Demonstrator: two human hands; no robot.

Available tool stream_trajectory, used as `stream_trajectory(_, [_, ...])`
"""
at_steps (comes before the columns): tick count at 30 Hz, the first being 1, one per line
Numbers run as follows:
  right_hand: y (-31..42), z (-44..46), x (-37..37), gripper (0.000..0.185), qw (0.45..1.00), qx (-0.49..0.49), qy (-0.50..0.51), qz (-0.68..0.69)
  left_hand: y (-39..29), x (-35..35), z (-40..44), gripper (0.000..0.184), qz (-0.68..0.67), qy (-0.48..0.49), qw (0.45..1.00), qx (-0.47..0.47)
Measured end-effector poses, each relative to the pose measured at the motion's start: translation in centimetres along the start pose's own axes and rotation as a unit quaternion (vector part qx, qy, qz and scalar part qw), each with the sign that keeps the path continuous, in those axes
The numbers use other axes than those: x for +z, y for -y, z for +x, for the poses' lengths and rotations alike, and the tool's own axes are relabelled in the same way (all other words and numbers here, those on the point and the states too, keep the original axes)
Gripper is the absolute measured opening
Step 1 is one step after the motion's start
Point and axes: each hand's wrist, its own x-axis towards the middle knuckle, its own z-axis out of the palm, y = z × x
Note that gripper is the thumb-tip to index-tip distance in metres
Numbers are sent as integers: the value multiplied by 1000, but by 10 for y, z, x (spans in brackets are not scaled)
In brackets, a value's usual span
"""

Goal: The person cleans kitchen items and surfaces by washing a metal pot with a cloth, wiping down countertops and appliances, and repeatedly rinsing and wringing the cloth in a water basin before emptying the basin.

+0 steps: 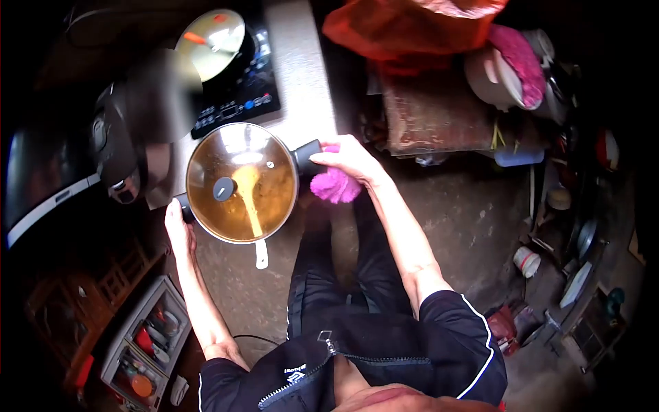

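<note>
A wide pan with a glass lid [206, 161] and black lid knob [223, 189] is held up between my hands, brownish inside. Through the glass shows a pale long-handled utensil, its white handle end [261, 255] sticking out past the near rim. My left hand [180, 230] is closed around the short black side handle [185, 209]. On the other side my right hand [351, 161] grips the black handle [307, 157], with a bright pink cloth [336, 185] bunched beneath its fingers.
Beyond the pan, an induction cooker [237, 110] on the counter [298, 62] carries a pale round dish [216, 41] with something orange. A dark appliance [120, 144] stands left. At right are a red bag [412, 31] and white bucket [491, 82]. A utensil box [147, 343] sits lower left.
</note>
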Motion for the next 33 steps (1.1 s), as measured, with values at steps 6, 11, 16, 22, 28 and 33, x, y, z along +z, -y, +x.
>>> stream_trajectory(6, [61, -99, -125, 27, 994, 71, -83, 1, -11, 170, -54, 46, 18, 11, 1000, -18])
stream_trajectory(11, [79, -156, -233, 25, 979, 32, -192, -57, 30, 307, -52, 39, -45, 161, 983, -77])
stream_trajectory(16, [51, -178, -337, 30, 965, 26, -251, -66, 34, 437, -61, 40, -7, 205, 979, -13])
stream_trajectory(22, [9, -175, -410, 24, 954, 32, -295, -39, 47, 520, -33, 39, 52, 241, 968, 54])
stream_trajectory(28, [-15, -168, -437, 33, 949, 45, -309, -37, 33, 540, -24, 38, 107, 228, 963, 92])
stream_trajectory(33, [-20, -179, -406, 35, 900, 54, -402, 159, 4, 535, -39, 49, 203, 208, 953, 86])
